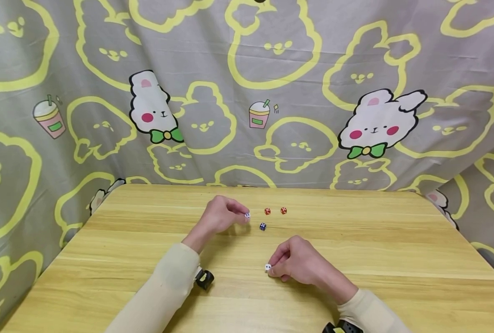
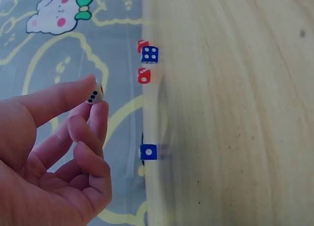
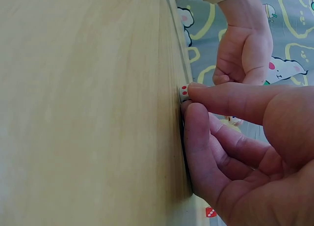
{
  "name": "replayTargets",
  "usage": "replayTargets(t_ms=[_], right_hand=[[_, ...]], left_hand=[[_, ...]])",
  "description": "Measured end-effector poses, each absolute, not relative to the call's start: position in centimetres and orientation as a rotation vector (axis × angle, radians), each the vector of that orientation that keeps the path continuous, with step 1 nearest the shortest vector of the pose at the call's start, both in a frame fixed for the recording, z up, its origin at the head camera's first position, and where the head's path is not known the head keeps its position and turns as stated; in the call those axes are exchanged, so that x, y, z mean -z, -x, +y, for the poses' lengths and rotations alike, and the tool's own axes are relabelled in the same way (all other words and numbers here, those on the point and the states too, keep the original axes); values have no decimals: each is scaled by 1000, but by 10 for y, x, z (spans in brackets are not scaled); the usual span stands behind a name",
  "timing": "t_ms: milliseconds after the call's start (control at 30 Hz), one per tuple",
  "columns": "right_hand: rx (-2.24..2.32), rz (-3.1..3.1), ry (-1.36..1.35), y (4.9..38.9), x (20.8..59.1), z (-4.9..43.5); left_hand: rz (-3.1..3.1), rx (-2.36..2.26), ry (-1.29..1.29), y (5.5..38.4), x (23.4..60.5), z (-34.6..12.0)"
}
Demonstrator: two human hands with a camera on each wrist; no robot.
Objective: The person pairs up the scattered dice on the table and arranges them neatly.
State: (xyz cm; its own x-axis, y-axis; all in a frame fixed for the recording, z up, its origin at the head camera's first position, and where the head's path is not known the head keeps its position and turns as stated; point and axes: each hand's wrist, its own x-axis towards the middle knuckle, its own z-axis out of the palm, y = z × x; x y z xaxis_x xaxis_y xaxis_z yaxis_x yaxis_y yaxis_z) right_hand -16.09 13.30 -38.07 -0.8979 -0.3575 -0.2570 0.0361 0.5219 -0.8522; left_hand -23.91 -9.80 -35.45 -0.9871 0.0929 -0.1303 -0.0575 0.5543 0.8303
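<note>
Backdrop: bunny-print cloth behind my wooden counter (image 1: 355, 240).
Left hand (image 1: 219, 218): pinches a white die (image 1: 247, 214), nearest the blue die (image 1: 262, 226).
Right hand (image 1: 299, 261): pinches another white die (image 1: 268, 267) on the counter.

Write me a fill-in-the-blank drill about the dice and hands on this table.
1. The left hand pinches a white die above the ____.
2. The right hand pinches a ____ die down on the wood.
3. Two red dice lie beyond one ____ die.

Missing words: table; white; blue
</note>
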Motion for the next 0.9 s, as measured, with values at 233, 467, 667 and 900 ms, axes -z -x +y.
replayTargets(t_ms=[233, 467, 667, 900], right_hand=[[1338, 2364, 273, 161, 380, 133], [1337, 2368, 264, 161, 380, 133], [1343, 2368, 270, 161, 381, 134], [1345, 2366, 281, 161, 381, 133]], left_hand=[[2622, -1391, -56, 233, 355, -98], [2620, -1389, -103, 230, 355, -97], [2598, -1377, -107, 225, 356, -95], [2597, -1342, -148, 219, 359, -95]])
